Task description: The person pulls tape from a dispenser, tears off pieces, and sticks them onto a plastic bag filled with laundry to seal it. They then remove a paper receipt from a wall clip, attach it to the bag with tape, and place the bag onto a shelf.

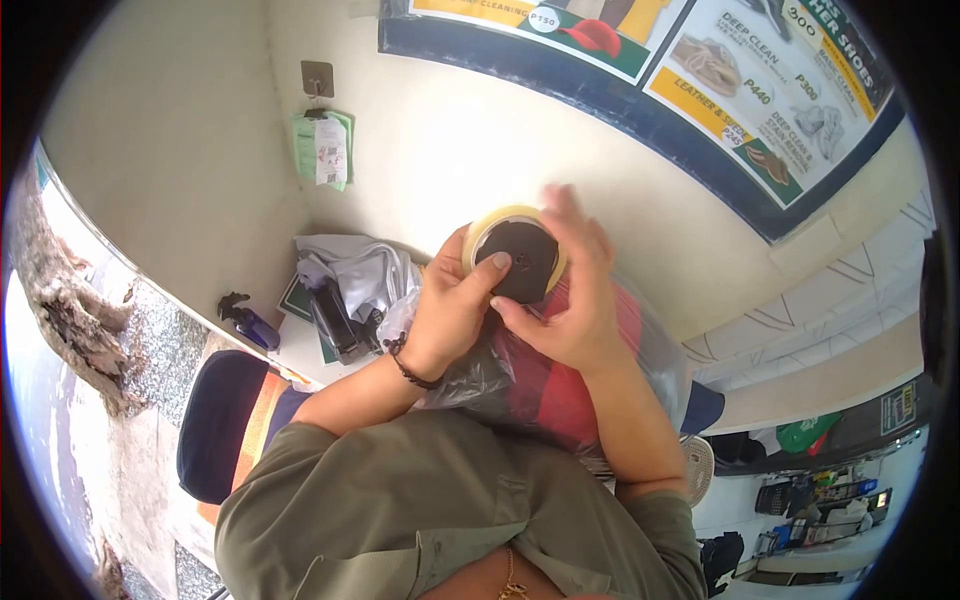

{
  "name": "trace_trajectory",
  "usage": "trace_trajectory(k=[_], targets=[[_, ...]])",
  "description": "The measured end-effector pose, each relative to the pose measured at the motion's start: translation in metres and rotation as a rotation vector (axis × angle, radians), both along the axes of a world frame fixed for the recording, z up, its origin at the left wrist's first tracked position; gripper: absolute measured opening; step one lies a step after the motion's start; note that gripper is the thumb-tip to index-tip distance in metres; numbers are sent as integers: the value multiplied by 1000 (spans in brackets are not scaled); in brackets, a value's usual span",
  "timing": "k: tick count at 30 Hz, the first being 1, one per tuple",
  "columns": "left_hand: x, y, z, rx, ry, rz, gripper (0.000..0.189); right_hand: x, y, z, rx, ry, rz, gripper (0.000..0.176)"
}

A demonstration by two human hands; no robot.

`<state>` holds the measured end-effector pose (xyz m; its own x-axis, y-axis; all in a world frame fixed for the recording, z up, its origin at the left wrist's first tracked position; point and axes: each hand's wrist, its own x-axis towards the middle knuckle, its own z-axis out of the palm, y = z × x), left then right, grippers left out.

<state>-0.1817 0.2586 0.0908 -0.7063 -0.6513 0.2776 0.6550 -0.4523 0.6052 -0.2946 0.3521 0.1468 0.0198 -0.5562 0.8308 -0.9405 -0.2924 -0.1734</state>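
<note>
Olive-sleeved, we are clamping left hand (450, 312) and right hand (572, 312) fingers on a likely light, stiff tape roll (508, 213), at its rim, above a bag (652, 345).

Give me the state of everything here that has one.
Tape roll, held up in both hands above the bag.
Left hand, closed on the roll, thumb on its dark centre.
Right hand, on the roll's other side, fingers blurred.
Plastic bag, filled with red and dark things.
Spray bottle, seemingly lying on its side.
Paper slips, hanging from a wall hook.
</note>
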Motion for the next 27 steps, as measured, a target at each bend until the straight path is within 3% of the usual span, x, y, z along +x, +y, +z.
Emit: trace_trajectory(k=[2,4,5,8,11,14,17,23,27], targets=[[0,0,1,56,19,6,35,1,1,0,58,-313,56,84],[0,-3,-1,90,13,2,35,7,5,-5,265,-825,227,91],[1,-4,-1,93,16,3,35,8,6,-9,295,-838,125,91],[2,-4,1,63,13,11,33,3,4,6,49,-192,-22,78],[1,-2,2,0,16,12,32,-6,5,5,179,28,-42,62],[3,-4,4,8,52,-6,35,3,12,15,119,216,-201,54],[3,-5,2,16,48,38,39,8,14,9,84,317,-223,57],[0,-20,1,86,66,230,42,20,18,17,258,77,-139,67],[4,-35,5,33,17,289,33,14,23,13,480,-34,-27,70]])
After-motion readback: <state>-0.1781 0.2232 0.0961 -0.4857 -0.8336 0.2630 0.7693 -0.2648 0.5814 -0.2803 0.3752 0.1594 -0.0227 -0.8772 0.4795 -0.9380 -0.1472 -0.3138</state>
